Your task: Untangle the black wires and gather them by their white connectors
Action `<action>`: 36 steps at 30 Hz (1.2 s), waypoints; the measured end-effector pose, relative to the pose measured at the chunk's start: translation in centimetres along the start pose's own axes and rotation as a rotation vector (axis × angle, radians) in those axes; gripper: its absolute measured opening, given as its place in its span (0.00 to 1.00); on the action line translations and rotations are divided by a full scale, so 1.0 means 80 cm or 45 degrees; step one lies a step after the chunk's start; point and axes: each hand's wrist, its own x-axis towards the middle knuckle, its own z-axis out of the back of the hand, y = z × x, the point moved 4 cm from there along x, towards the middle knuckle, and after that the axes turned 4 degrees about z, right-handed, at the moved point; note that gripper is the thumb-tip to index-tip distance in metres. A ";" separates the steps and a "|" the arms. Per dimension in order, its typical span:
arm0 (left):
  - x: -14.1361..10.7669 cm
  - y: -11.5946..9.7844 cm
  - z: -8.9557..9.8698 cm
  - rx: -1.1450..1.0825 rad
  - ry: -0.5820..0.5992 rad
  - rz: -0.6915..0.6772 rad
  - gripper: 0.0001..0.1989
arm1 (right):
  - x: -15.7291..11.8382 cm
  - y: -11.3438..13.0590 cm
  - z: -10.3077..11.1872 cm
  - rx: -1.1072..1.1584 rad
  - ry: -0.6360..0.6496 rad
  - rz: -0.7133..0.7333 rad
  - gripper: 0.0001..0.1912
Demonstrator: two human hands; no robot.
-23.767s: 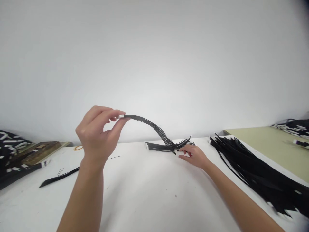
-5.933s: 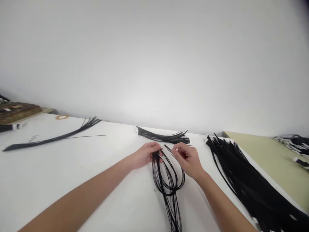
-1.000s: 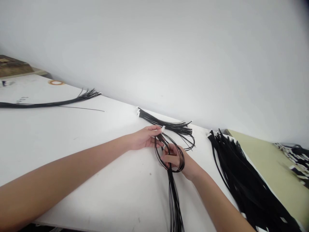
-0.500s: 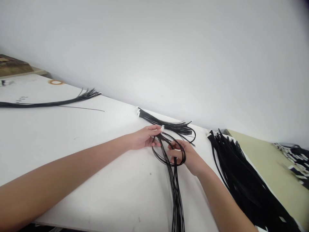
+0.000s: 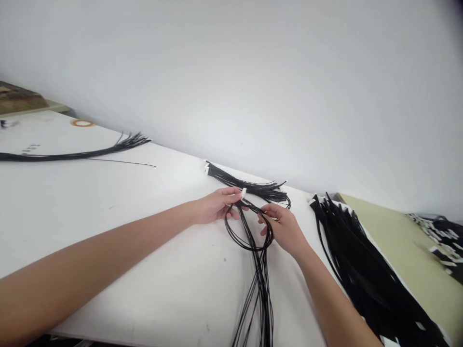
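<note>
Left hand [image 5: 217,206]: thumb and forefinger pinching the white connector [image 5: 243,193] at the head of a black wire bundle [image 5: 249,247]; other fingers loosely bent below, partly behind wires. Connector detail is washed out, and the fingertips cover part of it. Right hand [image 5: 284,226]: fingers half curled at the right side of the loop, wires crossing in front of the fingertips; can't tell if they're pressed together on any strand.

Bundle is between both hands, looped into a rough ring below the connector, loose tails crossing and running down toward the person; tail ends cut off at bottom edge. Strand count unreadable.

Just behind the hands, a second black bundle [image 5: 249,185] lies on the white table [image 5: 162,270], white ends at its left; its near side is partly blocked by the connector and held wires. Right of the right arm, a big black cable pile [image 5: 361,260], cut off at the bottom, strands merging into one dark mass. Beyond it, pale green surface [image 5: 383,217] with a blurry black-and-white heap [image 5: 443,236], cut at right edge.

Far left: long black bundle [image 5: 72,156], cut at left edge; orange ring [image 5: 73,123] behind it; brown object [image 5: 21,100], blurred, unidentifiable.
</note>
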 end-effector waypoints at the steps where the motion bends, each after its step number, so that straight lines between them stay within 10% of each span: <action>1: 0.000 0.000 0.000 0.005 -0.002 0.001 0.15 | 0.000 0.000 0.001 -0.025 -0.025 0.010 0.11; 12: -0.001 -0.002 -0.003 0.066 0.015 0.023 0.16 | 0.003 -0.002 0.013 -0.481 -0.300 0.343 0.10; 25: 0.000 0.000 0.001 -0.035 -0.025 -0.006 0.15 | 0.000 -0.003 0.011 0.453 0.134 -0.141 0.20; 36: 0.001 -0.001 0.002 -0.083 -0.042 -0.015 0.14 | -0.005 0.008 0.013 0.791 0.211 -0.127 0.28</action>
